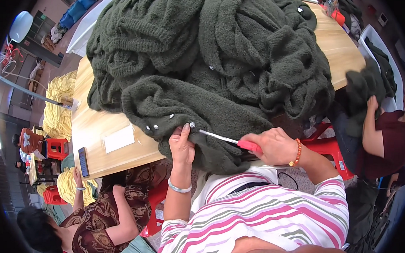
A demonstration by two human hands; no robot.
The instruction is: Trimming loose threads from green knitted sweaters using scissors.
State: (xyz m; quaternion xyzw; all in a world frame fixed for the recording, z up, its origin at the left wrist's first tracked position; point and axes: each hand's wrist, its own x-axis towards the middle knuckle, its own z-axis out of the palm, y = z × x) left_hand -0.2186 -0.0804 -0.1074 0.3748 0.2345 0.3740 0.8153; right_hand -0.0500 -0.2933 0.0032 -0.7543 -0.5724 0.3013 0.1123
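A dark green knitted sweater (pixel 196 101) hangs over the near table edge toward me. Several shiny silver buttons sit on it. Thumb and fingers of my left hand (pixel 181 146) are closed on the knit right beside one round button (pixel 192 124). In my right hand (pixel 277 146) is a tool with a red handle (pixel 250 146) and a slim metal shaft (pixel 219 137). Whether it is scissors or a screwdriver I cannot make out. Its tip points left, close to that button.
More dark green knitwear (pixel 142 29) is heaped across the wooden table (pixel 90 132). A white paper (pixel 119 139) and a phone (pixel 83 161) lie at the left. People sit on both sides; the right one handles green knit (pixel 367 83) beside a white bin (pixel 371 49).
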